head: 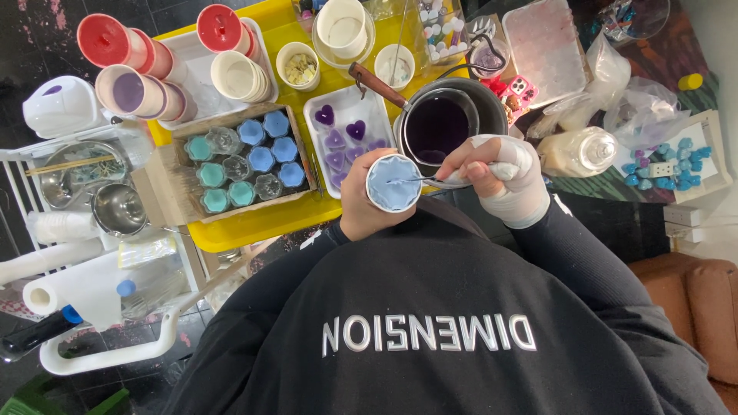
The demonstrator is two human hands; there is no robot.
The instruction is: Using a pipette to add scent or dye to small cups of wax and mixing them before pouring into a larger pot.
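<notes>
My left hand [360, 201] grips a small round cup [393, 183] filled with pale blue wax, held up in front of my chest. My right hand [503, 178], wrapped in white bandage or a glove, pinches a thin metal tool [421, 179] whose tip rests on the blue wax surface. Just beyond the hands stands a metal pot [442, 123] with a wooden handle, holding dark purple liquid. To its left lies a white tray [347, 135] with purple heart-shaped pieces.
A yellow table [261, 219] carries a cardboard box [240, 163] of blue and teal moulds, stacked red and purple cups [131, 73], and small bowls. A white trolley [84, 200] with metal bowls and paper rolls stands left. Plastic bags and a bottle [578, 151] lie right.
</notes>
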